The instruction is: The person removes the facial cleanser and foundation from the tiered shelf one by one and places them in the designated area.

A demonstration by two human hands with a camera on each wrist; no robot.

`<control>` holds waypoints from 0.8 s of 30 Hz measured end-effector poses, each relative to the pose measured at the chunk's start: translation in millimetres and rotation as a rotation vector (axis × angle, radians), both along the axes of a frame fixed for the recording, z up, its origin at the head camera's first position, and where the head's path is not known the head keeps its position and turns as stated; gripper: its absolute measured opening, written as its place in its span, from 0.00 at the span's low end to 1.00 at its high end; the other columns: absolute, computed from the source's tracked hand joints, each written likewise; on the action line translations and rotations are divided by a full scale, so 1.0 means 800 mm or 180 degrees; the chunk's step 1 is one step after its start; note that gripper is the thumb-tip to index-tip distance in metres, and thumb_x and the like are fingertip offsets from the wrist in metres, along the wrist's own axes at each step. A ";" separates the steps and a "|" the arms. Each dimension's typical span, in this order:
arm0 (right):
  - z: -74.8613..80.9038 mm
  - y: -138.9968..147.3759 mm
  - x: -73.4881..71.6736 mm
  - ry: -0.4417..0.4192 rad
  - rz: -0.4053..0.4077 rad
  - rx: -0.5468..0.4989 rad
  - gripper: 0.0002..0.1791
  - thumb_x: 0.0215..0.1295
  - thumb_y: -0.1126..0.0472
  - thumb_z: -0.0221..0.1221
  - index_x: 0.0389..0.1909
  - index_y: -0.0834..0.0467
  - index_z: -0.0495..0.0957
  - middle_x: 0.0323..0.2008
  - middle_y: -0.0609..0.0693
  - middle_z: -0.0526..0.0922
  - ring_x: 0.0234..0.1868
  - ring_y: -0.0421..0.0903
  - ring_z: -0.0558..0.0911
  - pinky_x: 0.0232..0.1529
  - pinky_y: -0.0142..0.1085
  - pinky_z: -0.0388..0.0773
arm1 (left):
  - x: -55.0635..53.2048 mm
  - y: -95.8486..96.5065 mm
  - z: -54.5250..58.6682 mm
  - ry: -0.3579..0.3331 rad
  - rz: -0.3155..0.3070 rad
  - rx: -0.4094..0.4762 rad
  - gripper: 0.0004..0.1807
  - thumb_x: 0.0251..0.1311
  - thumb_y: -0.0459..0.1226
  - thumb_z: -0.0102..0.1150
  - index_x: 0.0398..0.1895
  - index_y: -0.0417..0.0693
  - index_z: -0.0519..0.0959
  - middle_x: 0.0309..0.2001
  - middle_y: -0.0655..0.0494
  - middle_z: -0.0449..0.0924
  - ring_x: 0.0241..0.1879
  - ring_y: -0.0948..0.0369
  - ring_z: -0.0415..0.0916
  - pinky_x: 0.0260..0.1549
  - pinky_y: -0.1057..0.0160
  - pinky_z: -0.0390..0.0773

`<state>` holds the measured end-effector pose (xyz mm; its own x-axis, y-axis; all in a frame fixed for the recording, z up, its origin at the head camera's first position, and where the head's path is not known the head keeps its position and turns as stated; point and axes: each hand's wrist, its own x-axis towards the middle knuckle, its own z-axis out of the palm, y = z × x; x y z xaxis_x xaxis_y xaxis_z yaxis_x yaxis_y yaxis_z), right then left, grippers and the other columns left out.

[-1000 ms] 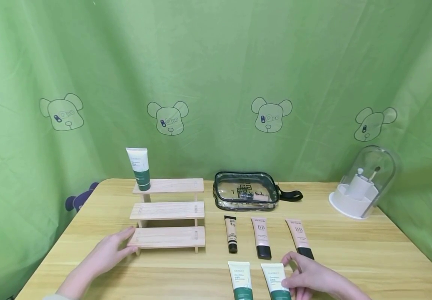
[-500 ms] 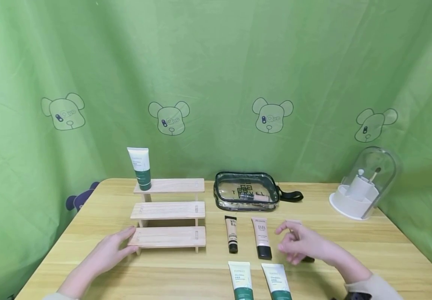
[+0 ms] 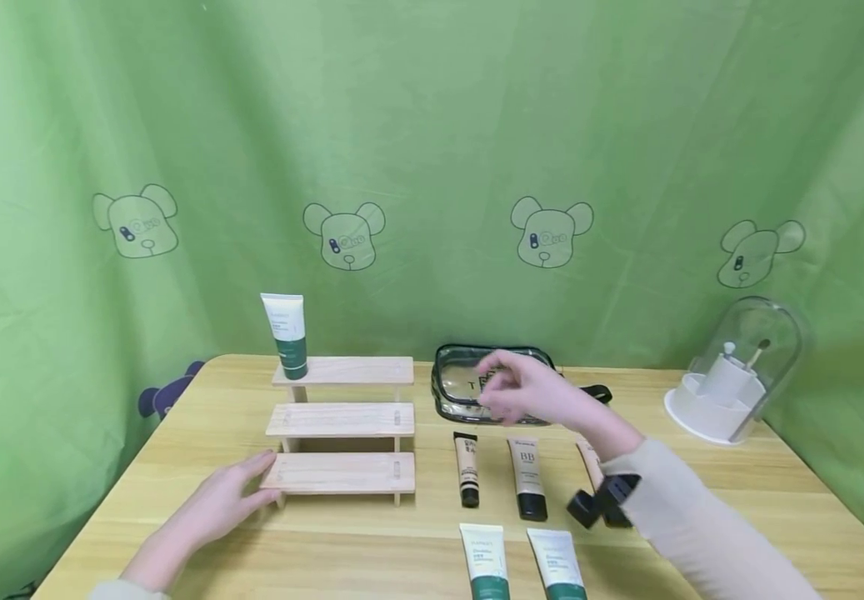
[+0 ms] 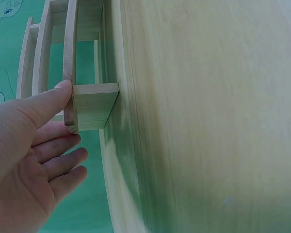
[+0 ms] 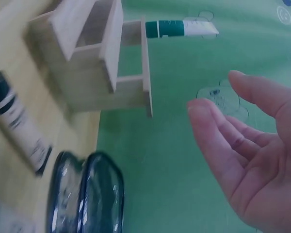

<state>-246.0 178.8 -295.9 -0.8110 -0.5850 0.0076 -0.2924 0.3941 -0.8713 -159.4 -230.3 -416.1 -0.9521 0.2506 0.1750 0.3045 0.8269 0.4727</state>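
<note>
A three-step wooden display stand (image 3: 337,472) rises at the table's left. My left hand (image 3: 225,502) pinches the left end of its lowest step; in the left wrist view the thumb (image 4: 56,99) lies on one face and the index finger behind it. My right hand (image 3: 525,387) hovers in front of the clear travel pouch (image 3: 456,408), holding nothing, thumb and fingers apart in the right wrist view. A white-and-green tube (image 3: 289,333) stands on the top step, at its left end. Two similar tubes (image 3: 486,554) lie near the front edge.
A small beige tube (image 3: 467,467) and two pink BB cream tubes (image 3: 526,475) lie in a row behind the green-and-white ones; my right sleeve partly covers the rightmost. A clear-domed brush holder (image 3: 712,400) stands at the back right. Green curtain (image 3: 432,125) hangs behind the table.
My right hand has left the right-hand white-and-green tube, rising and moving forward and left to the pouch. That tube stays lying on the table. The left hand keeps its place on the stand.
</note>
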 end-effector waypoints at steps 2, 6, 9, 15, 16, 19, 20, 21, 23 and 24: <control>0.005 -0.020 -0.011 0.0056 0.0008 -0.0081 0.24 0.59 0.65 0.60 0.54 0.67 0.65 0.34 0.60 0.79 0.32 0.58 0.80 0.33 0.47 0.82 | -0.001 0.000 0.000 0.0017 -0.0008 -0.0002 0.31 0.55 0.41 0.61 0.57 0.29 0.68 0.58 0.35 0.66 0.56 0.40 0.65 0.56 0.42 0.63; 0.014 -0.062 -0.030 0.0173 0.0000 -0.0229 0.23 0.58 0.66 0.60 0.53 0.66 0.66 0.38 0.63 0.78 0.35 0.59 0.80 0.35 0.47 0.82 | -0.001 0.000 0.000 0.0039 -0.0016 0.0001 0.31 0.55 0.40 0.62 0.57 0.29 0.69 0.58 0.34 0.67 0.56 0.40 0.65 0.56 0.42 0.63; 0.019 -0.094 -0.042 0.0299 -0.0036 -0.0270 0.23 0.58 0.65 0.61 0.53 0.65 0.67 0.38 0.60 0.78 0.36 0.57 0.80 0.34 0.43 0.82 | -0.002 0.001 -0.001 0.0037 -0.0018 -0.0004 0.31 0.55 0.40 0.62 0.57 0.28 0.68 0.58 0.34 0.67 0.56 0.40 0.65 0.56 0.42 0.63; 0.033 -0.153 -0.059 0.0406 -0.0027 -0.0458 0.21 0.58 0.65 0.61 0.52 0.62 0.68 0.38 0.56 0.78 0.38 0.57 0.79 0.33 0.40 0.82 | -0.002 0.001 -0.001 0.0016 -0.0004 -0.0001 0.31 0.55 0.41 0.62 0.57 0.29 0.68 0.58 0.35 0.67 0.56 0.40 0.65 0.56 0.43 0.63; 0.035 -0.162 -0.062 0.0420 -0.0015 -0.0504 0.21 0.58 0.65 0.61 0.52 0.63 0.68 0.38 0.56 0.78 0.39 0.58 0.79 0.33 0.41 0.82 | -0.002 0.002 -0.001 0.0011 -0.0001 0.0001 0.31 0.55 0.41 0.62 0.57 0.29 0.68 0.58 0.35 0.67 0.56 0.40 0.65 0.56 0.43 0.63; 0.041 -0.187 -0.068 0.0511 -0.0021 -0.0594 0.22 0.58 0.64 0.62 0.52 0.62 0.68 0.39 0.55 0.78 0.39 0.55 0.79 0.33 0.40 0.82 | -0.002 0.002 0.000 -0.0011 0.0008 0.0016 0.32 0.55 0.41 0.62 0.57 0.29 0.68 0.59 0.35 0.66 0.57 0.40 0.65 0.56 0.43 0.62; 0.042 -0.194 -0.070 0.0540 -0.0021 -0.0634 0.22 0.58 0.64 0.62 0.53 0.62 0.68 0.40 0.55 0.77 0.39 0.54 0.79 0.32 0.40 0.82 | -0.002 0.002 0.000 -0.0017 0.0010 0.0020 0.32 0.55 0.42 0.62 0.58 0.29 0.68 0.59 0.35 0.66 0.57 0.40 0.65 0.57 0.43 0.62; 0.043 -0.201 -0.072 0.0572 -0.0021 -0.0666 0.22 0.58 0.64 0.62 0.53 0.62 0.68 0.41 0.56 0.77 0.39 0.52 0.79 0.32 0.39 0.82 | -0.002 0.002 0.000 -0.0023 0.0014 0.0016 0.32 0.55 0.42 0.62 0.58 0.29 0.68 0.59 0.35 0.66 0.57 0.41 0.64 0.57 0.43 0.62; 0.045 -0.215 -0.074 0.0612 -0.0032 -0.0729 0.24 0.58 0.64 0.62 0.54 0.61 0.68 0.42 0.56 0.77 0.39 0.50 0.78 0.31 0.38 0.82 | -0.002 0.002 -0.001 -0.0037 0.0015 0.0019 0.32 0.55 0.42 0.62 0.58 0.29 0.68 0.59 0.35 0.66 0.57 0.41 0.64 0.57 0.43 0.62; 0.045 -0.222 -0.075 0.0630 -0.0026 -0.0762 0.24 0.58 0.64 0.62 0.55 0.61 0.68 0.42 0.56 0.77 0.39 0.49 0.78 0.31 0.38 0.82 | -0.002 0.002 -0.001 -0.0040 0.0015 0.0013 0.32 0.55 0.42 0.62 0.58 0.29 0.68 0.59 0.36 0.66 0.57 0.41 0.64 0.57 0.43 0.62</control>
